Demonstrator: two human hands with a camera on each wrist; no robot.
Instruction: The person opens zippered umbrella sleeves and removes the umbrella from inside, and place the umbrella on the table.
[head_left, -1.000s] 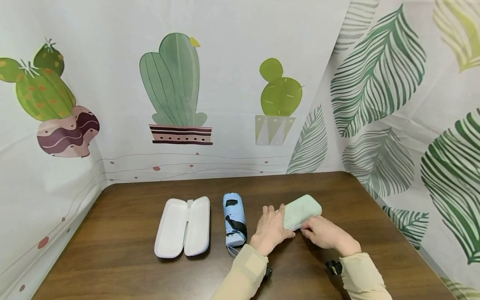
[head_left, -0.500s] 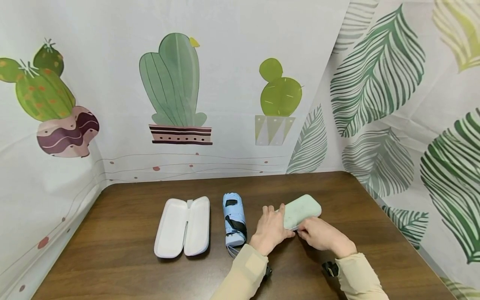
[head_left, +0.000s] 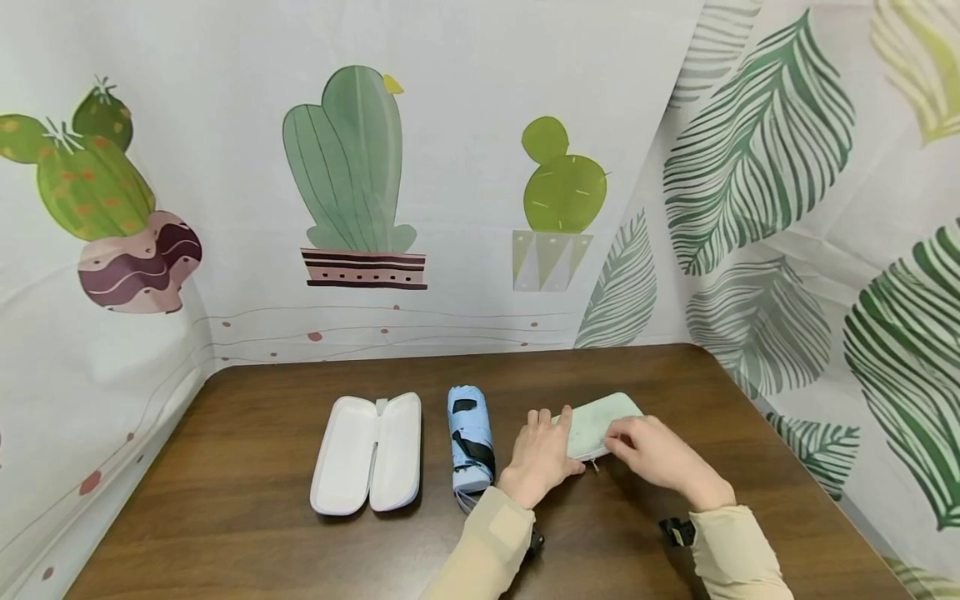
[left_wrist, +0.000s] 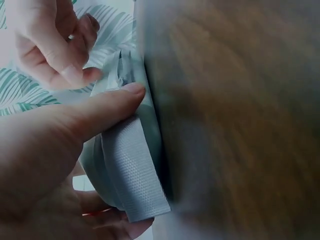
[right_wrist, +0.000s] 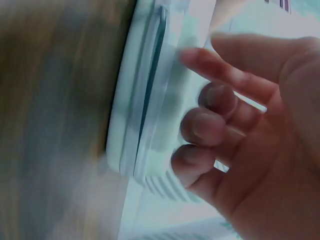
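Observation:
A pale green zip case (head_left: 595,423) lies on the table at the right. My left hand (head_left: 538,457) grips its left end, with the thumb along the zipped side and the fingers on the opposite side. Beside that thumb, a grey fabric tab (left_wrist: 135,170) sticks out from the case end. My right hand (head_left: 663,454) hovers at the right part of the case, its fingers loosely curled and holding nothing. The zip pull (head_left: 596,465) hangs from the front edge, free of both hands. A dark slit (right_wrist: 152,75) shows along the zip, which is partly undone.
A white hard case (head_left: 343,458) lies spread open at the left of the wooden table (head_left: 247,467). Between it and my left hand lies a folded light blue umbrella (head_left: 470,437) with black straps. A printed cloth (head_left: 465,167) hangs behind the table.
My right hand first moved left along the zip edge, then let go of the pull and shifted up and to the right. My left hand has stayed on the green case.

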